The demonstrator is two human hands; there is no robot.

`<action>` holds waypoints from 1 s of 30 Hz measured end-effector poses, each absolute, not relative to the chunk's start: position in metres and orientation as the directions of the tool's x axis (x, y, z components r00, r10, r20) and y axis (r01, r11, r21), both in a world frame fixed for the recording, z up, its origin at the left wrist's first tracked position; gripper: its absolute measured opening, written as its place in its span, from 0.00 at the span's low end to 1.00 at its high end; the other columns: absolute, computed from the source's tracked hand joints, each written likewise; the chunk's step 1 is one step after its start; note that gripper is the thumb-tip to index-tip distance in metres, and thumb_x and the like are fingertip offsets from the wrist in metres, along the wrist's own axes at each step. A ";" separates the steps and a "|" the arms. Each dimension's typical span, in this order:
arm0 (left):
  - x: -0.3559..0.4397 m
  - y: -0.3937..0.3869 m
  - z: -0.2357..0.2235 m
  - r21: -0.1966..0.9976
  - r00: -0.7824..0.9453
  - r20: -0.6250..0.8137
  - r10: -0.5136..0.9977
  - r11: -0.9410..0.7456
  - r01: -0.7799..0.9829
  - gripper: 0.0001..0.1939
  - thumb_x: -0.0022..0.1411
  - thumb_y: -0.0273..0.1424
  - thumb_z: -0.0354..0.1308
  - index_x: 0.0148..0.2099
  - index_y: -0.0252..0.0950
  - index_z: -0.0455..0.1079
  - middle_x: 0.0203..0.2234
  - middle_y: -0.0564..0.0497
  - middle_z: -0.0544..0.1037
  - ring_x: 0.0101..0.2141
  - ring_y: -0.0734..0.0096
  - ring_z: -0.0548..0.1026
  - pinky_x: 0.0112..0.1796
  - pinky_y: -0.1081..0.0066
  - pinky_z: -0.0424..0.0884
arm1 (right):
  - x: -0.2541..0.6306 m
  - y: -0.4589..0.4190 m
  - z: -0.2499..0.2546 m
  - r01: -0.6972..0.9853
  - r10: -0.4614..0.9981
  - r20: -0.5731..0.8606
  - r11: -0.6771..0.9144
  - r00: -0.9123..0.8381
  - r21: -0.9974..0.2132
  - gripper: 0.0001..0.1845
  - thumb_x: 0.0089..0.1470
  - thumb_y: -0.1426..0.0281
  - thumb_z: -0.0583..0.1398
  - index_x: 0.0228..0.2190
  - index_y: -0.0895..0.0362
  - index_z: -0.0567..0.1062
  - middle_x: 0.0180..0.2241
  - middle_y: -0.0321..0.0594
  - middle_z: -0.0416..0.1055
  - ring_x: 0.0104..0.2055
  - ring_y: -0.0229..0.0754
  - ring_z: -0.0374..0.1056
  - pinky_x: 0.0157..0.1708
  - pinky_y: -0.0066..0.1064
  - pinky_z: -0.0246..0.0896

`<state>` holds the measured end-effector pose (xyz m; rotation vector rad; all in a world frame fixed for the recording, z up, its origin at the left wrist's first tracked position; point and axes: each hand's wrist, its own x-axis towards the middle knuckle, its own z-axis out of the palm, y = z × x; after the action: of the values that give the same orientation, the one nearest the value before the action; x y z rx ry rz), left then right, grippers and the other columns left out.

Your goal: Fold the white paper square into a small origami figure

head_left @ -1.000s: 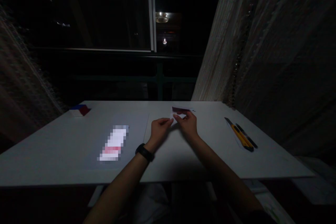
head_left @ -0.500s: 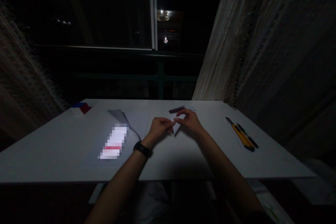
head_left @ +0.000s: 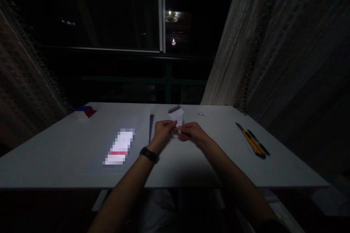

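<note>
Folded paper (head_left: 178, 115): one piece, white, grey flap uppermost, held up over the table (head_left: 279, 171), narrow end down. Left hand (head_left: 163, 130), dark band (head_left: 148, 154) at wrist: fingers pinching the paper's lower left edge. Right hand (head_left: 193, 131): fingers grasping near its lower tip. Change: right fingers shifted down from the upper part within the last half second, leaving the flap end unheld; by judgement, handling now centres on the narrow end. Beyond: small blue bits (head_left: 201, 114). To the right: yellow cutter (head_left: 250, 140), dark pen (head_left: 258, 142), side by side
</note>
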<state>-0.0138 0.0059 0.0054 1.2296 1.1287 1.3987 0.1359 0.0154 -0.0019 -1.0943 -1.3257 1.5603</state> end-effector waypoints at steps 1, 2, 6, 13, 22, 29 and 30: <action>-0.014 0.006 0.005 0.986 -0.065 0.146 0.987 -0.151 -0.065 0.17 0.42 0.40 0.65 0.25 0.29 0.73 0.19 0.46 0.75 0.21 0.72 0.72 0.19 0.76 0.62 | 0.136 0.015 -0.002 -0.043 0.946 -0.114 -0.133 -0.303 -0.990 0.13 0.41 0.65 0.66 0.24 0.64 0.74 0.22 0.43 0.74 0.20 0.35 0.69 0.19 0.23 0.66; -0.014 0.006 0.005 0.986 -0.062 0.150 0.987 -0.154 -0.066 0.17 0.42 0.41 0.65 0.25 0.29 0.73 0.19 0.46 0.76 0.21 0.72 0.72 0.19 0.76 0.62 | 0.136 0.015 -0.001 -0.044 0.949 -0.114 -0.133 -0.292 -0.990 0.13 0.40 0.65 0.66 0.24 0.64 0.74 0.22 0.43 0.74 0.20 0.34 0.69 0.20 0.22 0.66; -0.014 0.006 0.005 0.984 -0.056 0.160 0.986 -0.164 -0.075 0.17 0.42 0.41 0.65 0.25 0.29 0.73 0.19 0.46 0.75 0.21 0.73 0.71 0.19 0.76 0.61 | 0.135 0.014 0.000 -0.034 0.962 -0.099 -0.111 -0.254 -0.993 0.14 0.37 0.65 0.68 0.22 0.64 0.74 0.21 0.43 0.73 0.18 0.34 0.68 0.18 0.22 0.65; -0.014 0.006 0.006 0.983 -0.068 0.163 0.984 -0.168 -0.069 0.17 0.42 0.41 0.64 0.24 0.29 0.73 0.18 0.48 0.74 0.19 0.75 0.69 0.20 0.76 0.62 | 0.132 0.013 -0.001 -0.048 0.975 -0.017 -0.029 -0.221 -0.998 0.19 0.33 0.60 0.68 0.21 0.64 0.74 0.19 0.43 0.73 0.17 0.34 0.67 0.17 0.23 0.63; -0.015 0.010 0.002 0.977 -0.048 0.210 0.976 -0.212 -0.022 0.16 0.44 0.41 0.63 0.23 0.30 0.72 0.16 0.50 0.73 0.17 0.77 0.66 0.19 0.76 0.60 | 0.131 0.014 -0.005 -0.087 0.976 -0.006 -0.025 -0.218 -0.996 0.21 0.24 0.63 0.71 0.19 0.63 0.71 0.17 0.41 0.71 0.18 0.37 0.67 0.18 0.26 0.62; -0.016 0.010 0.001 0.976 -0.037 0.216 0.976 -0.216 -0.018 0.17 0.45 0.42 0.62 0.22 0.30 0.71 0.17 0.50 0.72 0.18 0.76 0.67 0.20 0.76 0.60 | 0.130 0.013 -0.004 -0.086 0.975 0.003 -0.017 -0.221 -0.996 0.21 0.23 0.63 0.71 0.18 0.63 0.70 0.17 0.40 0.71 0.17 0.36 0.65 0.19 0.27 0.61; -0.015 0.010 0.001 0.976 -0.044 0.216 0.975 -0.217 -0.015 0.17 0.45 0.41 0.62 0.23 0.30 0.71 0.17 0.50 0.73 0.18 0.76 0.67 0.20 0.76 0.60 | 0.130 0.012 -0.003 -0.090 0.975 0.001 -0.019 -0.223 -0.996 0.21 0.23 0.63 0.71 0.18 0.63 0.70 0.17 0.40 0.71 0.17 0.36 0.65 0.19 0.27 0.61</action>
<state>-0.0154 0.0096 0.0014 1.3327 1.1141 1.4097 0.1301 0.0123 -0.0030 -1.0322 -1.2966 1.4213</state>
